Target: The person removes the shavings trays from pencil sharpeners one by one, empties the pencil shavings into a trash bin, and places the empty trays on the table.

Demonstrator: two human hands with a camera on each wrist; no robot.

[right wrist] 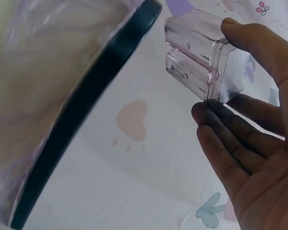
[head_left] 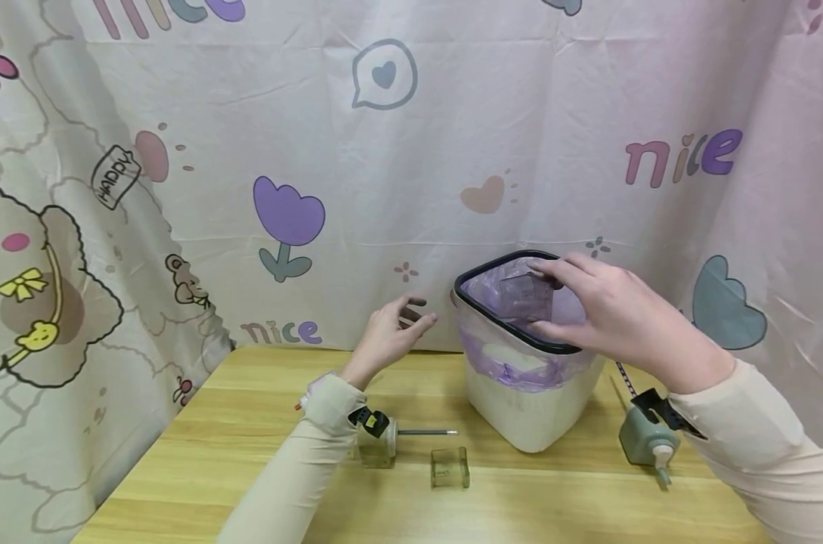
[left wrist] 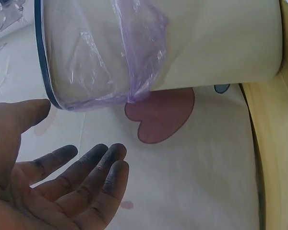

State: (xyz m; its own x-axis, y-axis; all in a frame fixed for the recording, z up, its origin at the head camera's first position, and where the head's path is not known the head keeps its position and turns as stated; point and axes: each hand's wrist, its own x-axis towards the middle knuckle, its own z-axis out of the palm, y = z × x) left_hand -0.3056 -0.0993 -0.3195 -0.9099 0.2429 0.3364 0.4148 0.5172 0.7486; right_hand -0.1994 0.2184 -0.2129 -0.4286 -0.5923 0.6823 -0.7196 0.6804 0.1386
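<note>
My right hand [head_left: 618, 310] pinches a small clear plastic box [right wrist: 201, 57] between thumb and fingertips. In the head view the box shows against the mouth of a white bin [head_left: 513, 415], which has a dark rim and a purple plastic liner [head_left: 513, 370]. From the right wrist, the box appears just beyond the bin's rim, apart from it. My left hand [head_left: 391, 332] is raised beside the bin, fingers loosely bent and holding nothing. Dark smudges mark the left fingertips [left wrist: 116, 172]; its thumb is close to the rim in the left wrist view.
Below my left wrist stands a pencil sharpener [head_left: 379, 446], partly hidden, with a pencil [head_left: 428, 432] sticking out rightward. A clear yellowish box [head_left: 450, 468] lies nearby. Right of the bin is a grey-green crank sharpener [head_left: 645, 438] with a patterned pencil [head_left: 626, 379]. A printed curtain [head_left: 411, 174] hangs behind.
</note>
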